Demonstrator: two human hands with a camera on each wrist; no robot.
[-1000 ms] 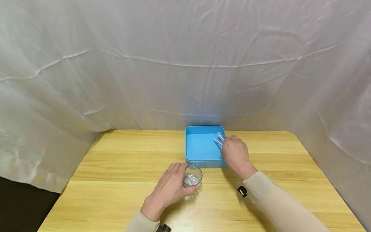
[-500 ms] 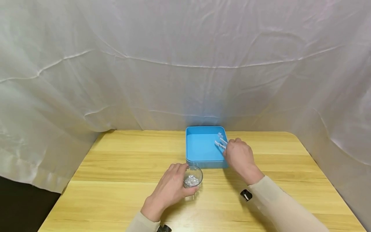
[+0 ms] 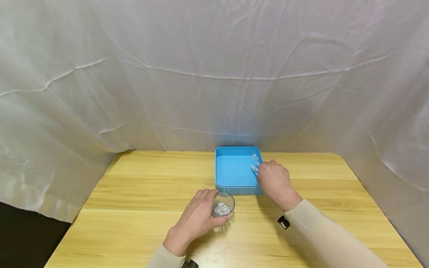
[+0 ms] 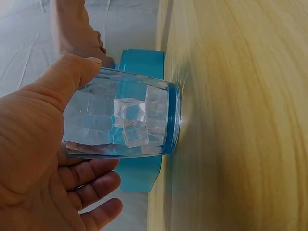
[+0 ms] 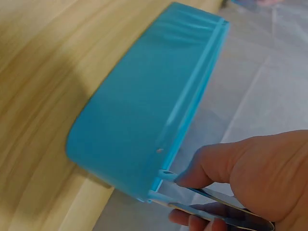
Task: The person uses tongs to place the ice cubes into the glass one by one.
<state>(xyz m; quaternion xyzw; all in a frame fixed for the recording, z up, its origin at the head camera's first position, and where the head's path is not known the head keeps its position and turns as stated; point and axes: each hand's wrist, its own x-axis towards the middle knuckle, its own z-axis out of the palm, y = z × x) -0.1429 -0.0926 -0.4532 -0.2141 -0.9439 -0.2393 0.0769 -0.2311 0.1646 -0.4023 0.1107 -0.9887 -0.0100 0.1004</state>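
Observation:
My left hand (image 3: 196,216) holds a clear drinking glass (image 3: 225,201) upright on the table, thumb and fingers around its side. Several clear ice cubes (image 4: 132,118) lie in the bottom of the glass, as the left wrist view shows. My right hand (image 3: 275,180) grips a pair of metal tongs (image 5: 185,208) with pale tips between thumb and fingers. The tongs reach over the right rim of a square blue box (image 3: 234,171), their tips inside it and apart. Clear cube-like pieces (image 3: 255,157) show in the box by the tips. The box's near wall hides the tips' ends in the right wrist view.
The light wooden table (image 3: 140,197) carries the box near its back edge, just behind the glass. A pale grey curtain (image 3: 187,100) hangs close behind the table and along both sides.
My right hand with the tongs shifts slightly right, then a little back left, and the tongs' tips sit lower over the box. The left hand and glass stay put.

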